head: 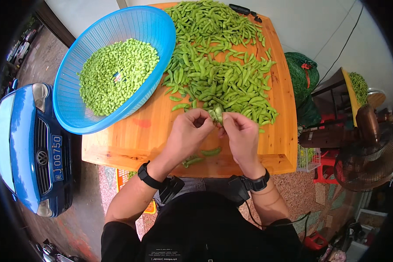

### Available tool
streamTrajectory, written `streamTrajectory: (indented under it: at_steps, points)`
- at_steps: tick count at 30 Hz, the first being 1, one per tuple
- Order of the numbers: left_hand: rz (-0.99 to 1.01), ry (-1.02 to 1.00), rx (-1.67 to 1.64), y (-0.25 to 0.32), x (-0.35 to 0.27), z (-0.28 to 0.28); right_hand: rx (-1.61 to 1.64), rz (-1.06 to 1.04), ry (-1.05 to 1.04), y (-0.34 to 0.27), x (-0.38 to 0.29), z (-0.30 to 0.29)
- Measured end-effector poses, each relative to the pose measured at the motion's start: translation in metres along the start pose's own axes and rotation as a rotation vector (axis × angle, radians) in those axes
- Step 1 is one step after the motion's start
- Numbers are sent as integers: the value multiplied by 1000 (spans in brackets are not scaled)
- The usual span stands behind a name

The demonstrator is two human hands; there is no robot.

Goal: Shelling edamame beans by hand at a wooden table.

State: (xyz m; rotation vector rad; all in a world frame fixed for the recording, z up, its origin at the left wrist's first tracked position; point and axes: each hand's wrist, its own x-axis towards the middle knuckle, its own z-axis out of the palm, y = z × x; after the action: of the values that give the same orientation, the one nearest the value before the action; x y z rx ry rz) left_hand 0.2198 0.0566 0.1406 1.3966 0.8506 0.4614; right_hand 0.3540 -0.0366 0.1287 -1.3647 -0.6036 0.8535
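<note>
Between my fingertips is a green soybean pod [217,115] that looks split, with pale beans showing. My left hand [191,129] pinches its left side, while my right hand [242,134] grips the right side with thumb and finger. Just beyond both hands spreads a large heap of unshelled soybean pods [213,72]. To the left, a blue plastic basket [114,122] holds many shelled green beans [118,75]; a small patch of its bottom shows among them. A loose pod [211,152] lies on the wooden table [131,139] between my forearms.
A dark object [239,9] lies at the table's far edge. Right of the table stand a green mesh sack [303,73], an electric fan [366,163], a red stool [324,173] and a white wire basket [308,159]. A blue car [36,150] is parked at the left.
</note>
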Motion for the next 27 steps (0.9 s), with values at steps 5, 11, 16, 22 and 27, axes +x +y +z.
streamTrajectory:
  at_steps: [5, 11, 16, 22, 27]
  points:
    - [161, 96, -101, -7, 3, 4, -182, -112, -12, 6, -5, 0]
    - [831, 233, 522, -16, -1, 1, -123, -52, -21, 12, -17, 1]
    - [703, 251, 455, -24, -5, 12, -391, -293, -60, 12, -19, -1]
    - [589, 179, 387, -26, -1, 9, -552, -445, -103, 8, -15, -9]
    - [531, 222, 334, -27, 0, 16, -587, -497, -109, 5, -12, -7]
